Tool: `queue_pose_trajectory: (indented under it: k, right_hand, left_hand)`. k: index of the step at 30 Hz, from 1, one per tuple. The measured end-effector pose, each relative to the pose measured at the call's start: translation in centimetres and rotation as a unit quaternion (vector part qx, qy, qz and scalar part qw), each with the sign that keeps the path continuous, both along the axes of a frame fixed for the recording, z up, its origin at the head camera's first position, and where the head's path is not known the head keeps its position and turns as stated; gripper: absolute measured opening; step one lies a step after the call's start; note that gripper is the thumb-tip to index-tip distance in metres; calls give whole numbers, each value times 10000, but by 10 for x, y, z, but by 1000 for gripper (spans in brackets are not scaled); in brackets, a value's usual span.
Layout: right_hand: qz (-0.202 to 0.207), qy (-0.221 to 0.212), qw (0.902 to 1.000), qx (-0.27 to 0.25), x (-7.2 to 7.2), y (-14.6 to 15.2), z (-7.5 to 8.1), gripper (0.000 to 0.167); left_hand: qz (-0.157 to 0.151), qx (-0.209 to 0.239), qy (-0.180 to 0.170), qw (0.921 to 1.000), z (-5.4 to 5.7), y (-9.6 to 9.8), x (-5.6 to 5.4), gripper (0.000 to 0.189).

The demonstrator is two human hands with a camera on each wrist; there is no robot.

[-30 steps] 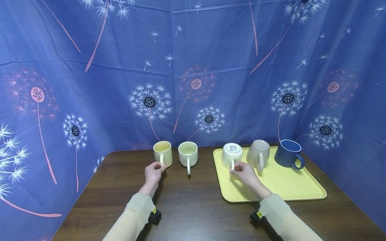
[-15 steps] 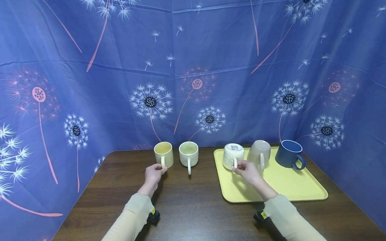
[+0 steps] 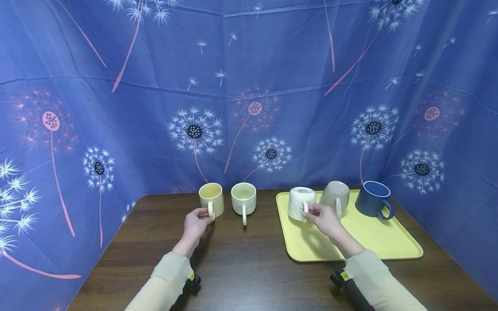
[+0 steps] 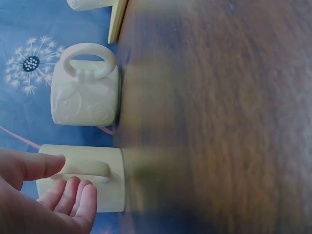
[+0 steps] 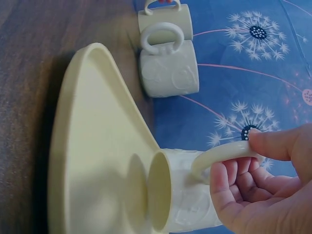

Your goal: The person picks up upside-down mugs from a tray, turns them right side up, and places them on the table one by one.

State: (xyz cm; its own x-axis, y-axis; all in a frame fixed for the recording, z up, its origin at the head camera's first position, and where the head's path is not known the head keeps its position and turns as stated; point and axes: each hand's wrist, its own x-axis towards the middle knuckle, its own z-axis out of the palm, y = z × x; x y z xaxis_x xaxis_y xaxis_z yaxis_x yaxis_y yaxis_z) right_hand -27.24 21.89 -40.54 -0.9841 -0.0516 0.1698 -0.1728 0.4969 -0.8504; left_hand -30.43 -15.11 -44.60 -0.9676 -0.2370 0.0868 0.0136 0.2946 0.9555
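Note:
On the left of the table a pale yellow mug (image 3: 211, 200) stands upright, its handle towards me. My left hand (image 3: 197, 223) is right at that handle; in the left wrist view its thumb (image 4: 46, 165) and fingers are parted, with a gap between them. With thumb and fingers my right hand (image 3: 324, 219) pinches the handle of a white embossed mug (image 3: 298, 202), which is upside down and tilted over the yellow tray (image 5: 97, 122). Its open rim faces the tray in the right wrist view. An upright cream embossed mug (image 3: 244, 198) stands beside the yellow one.
A grey mug (image 3: 332, 196) sits upside down on the tray, close to the right hand. Further right on the tray, a navy blue mug (image 3: 371, 199) stands upright. Behind the brown table (image 3: 241, 268) hangs a blue dandelion-print cloth (image 3: 249, 142).
My right hand has tipped and raised the white mug, moving slightly right. My left hand has drawn back a little from the yellow mug's handle, and its fingers have loosened.

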Motion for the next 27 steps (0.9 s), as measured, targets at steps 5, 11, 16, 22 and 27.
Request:
queue_pose_trajectory:
  k: [5,11,16,22,27]
  right_hand:
    - [31,-53,10000,-32,1,1,8,25]
    - [180,-248,9995,-105,2,4,15,27]
    - [388,-541,9970,-386,6,5,21,30]
    - [467,-615,9962,-404,11,6,32,33]
    - [466,-594,9967,-286,16,7,44,35]
  left_hand:
    - [282,-652,44,9975,10,-1,6,33]
    - [212,-1282,197,9913,25,1,15,33]
    - [-73,-1706,587,9836,36,7,23,24]
    - [-370,-1820,934,9782,49,15,29,19]
    - [-640,-1796,1195,9744,62,25,36,17]
